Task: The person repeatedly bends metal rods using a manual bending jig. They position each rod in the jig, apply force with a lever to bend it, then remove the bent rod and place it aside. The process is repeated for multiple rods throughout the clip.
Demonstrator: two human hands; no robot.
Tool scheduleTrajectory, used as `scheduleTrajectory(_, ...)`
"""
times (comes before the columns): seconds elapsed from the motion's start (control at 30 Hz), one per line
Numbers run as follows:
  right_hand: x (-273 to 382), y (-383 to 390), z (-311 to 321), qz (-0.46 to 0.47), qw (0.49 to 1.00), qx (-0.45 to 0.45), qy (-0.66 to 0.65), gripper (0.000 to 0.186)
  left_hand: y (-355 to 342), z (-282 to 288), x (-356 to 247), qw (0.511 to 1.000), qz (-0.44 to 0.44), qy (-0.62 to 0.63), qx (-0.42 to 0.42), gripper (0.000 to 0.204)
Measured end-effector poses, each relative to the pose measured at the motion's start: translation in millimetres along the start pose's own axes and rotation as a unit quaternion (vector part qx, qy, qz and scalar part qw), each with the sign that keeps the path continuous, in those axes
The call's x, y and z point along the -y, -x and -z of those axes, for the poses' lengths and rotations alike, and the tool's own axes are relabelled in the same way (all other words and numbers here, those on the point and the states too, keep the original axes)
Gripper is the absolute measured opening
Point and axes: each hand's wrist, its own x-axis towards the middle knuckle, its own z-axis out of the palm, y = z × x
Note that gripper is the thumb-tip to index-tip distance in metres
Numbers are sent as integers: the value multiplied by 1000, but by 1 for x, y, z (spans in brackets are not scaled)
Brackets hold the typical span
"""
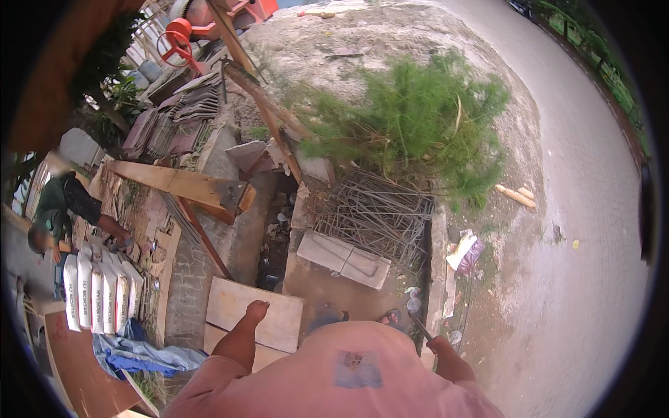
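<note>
My left hand (258, 311) is closed in a fist above a pale board (286, 322), and nothing shows sticking out of it. At my right side, my right hand (438, 345) is closed around a thin dark rod (420, 325). The rod points away up-left toward a small clear plastic piece (414, 304) by the low concrete edge; its other end is hidden in the hand, so its exact kind is unclear. Between my hands, sandalled feet (392, 318) stand on bare dirt.
Ahead lie concrete slabs (343, 259), bent steel rebar frames (380, 216) and a green bush (425, 125). A narrow ditch (277, 240) and wooden beams (178, 184) are to the left. Farther left, a person (59, 205) bends by stacked white sacks (101, 289). Paving runs right.
</note>
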Motion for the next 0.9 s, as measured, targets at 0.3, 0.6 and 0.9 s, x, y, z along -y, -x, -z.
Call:
scheduleTrajectory(0.3, 167, 46, 77, 214, 923, -77, 310, 44, 20, -84, 49, 989, -148, 28, 3, 49)
scheduleTrajectory(0.6, 436, 147, 56, 405, 858, -153, 276, 50, -6, -56, 108, 980, -58, 179, -58, 51)
scheduleTrajectory(0.9, 740, 316, 47, 658, 662, -311, 178, 32, 38, -132, 274, 915, 220, 282, -190, 40)
